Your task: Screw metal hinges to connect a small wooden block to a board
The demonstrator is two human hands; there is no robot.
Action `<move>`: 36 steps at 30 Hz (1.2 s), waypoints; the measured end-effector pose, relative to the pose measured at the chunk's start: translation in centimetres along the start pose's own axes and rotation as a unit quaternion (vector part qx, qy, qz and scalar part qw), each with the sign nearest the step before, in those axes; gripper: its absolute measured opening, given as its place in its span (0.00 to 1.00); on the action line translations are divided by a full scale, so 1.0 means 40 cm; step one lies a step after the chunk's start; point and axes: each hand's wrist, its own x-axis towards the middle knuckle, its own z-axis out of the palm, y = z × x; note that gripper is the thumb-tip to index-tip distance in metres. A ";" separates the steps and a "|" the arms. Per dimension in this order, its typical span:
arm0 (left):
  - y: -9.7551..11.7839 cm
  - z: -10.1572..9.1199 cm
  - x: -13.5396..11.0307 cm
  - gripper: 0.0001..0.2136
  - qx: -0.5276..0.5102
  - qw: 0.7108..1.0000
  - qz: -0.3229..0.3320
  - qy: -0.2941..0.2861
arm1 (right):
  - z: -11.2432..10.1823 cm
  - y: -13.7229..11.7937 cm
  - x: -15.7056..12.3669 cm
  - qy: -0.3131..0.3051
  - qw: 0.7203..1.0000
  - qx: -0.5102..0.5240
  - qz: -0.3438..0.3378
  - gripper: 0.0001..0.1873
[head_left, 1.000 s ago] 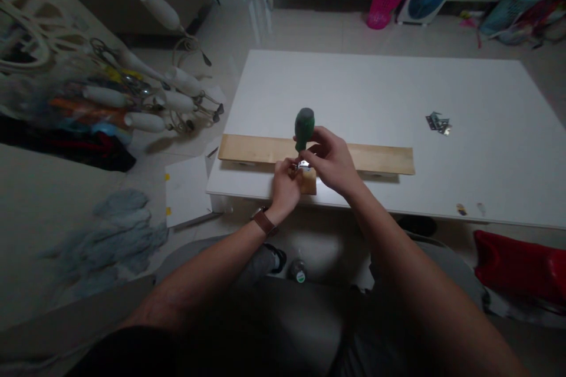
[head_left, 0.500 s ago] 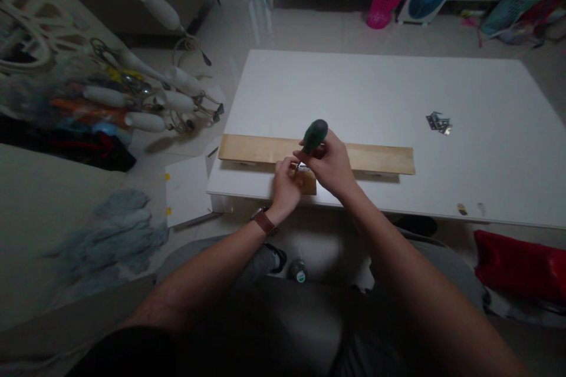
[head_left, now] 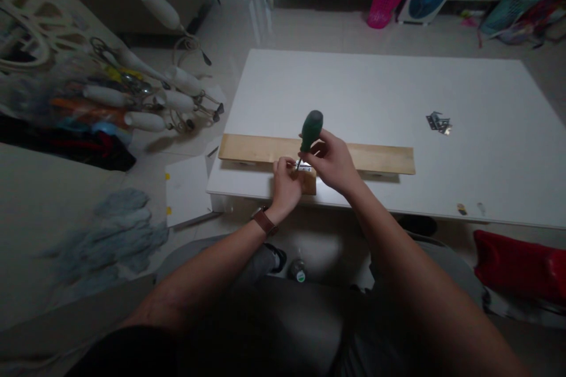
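My right hand [head_left: 333,159] is closed on the green handle of a screwdriver [head_left: 312,128], held nearly upright with its shaft pointing down. Under the tip lies a small metal hinge [head_left: 303,166], set along a small wooden block [head_left: 309,184] and against a long wooden board [head_left: 380,157]. My left hand [head_left: 286,185] rests against the block's left side, its fingers bent together near the screwdriver tip. Whatever those fingers pinch is too small to make out. Part of the board is hidden behind the right hand and screwdriver.
The board and block lie near the front edge of a white table [head_left: 354,91]. Several loose metal hinges [head_left: 438,122] are at its right. A lamp with several white shades [head_left: 160,9] stands left. A bottle [head_left: 299,271] is on the floor between my feet.
The screwdriver handle has tipped slightly up and left, standing more upright. My right hand has shifted a little right, uncovering more of the hinge. My left hand stays nearly in place.
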 end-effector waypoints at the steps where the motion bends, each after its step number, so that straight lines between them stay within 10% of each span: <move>1: 0.000 -0.001 0.000 0.19 -0.001 1.000 -0.002 -0.001 | 0.003 0.002 0.000 0.010 1.000 -0.012 -0.004 0.12; 18: -0.009 0.010 0.006 0.20 -0.020 0.999 -0.043 0.012 | -0.010 0.007 -0.003 -0.040 0.999 -0.011 0.008 0.19; 36: 0.007 0.007 0.011 0.09 -0.019 1.000 0.004 0.003 | 0.032 0.029 -0.002 0.042 0.996 -0.077 -0.015 0.04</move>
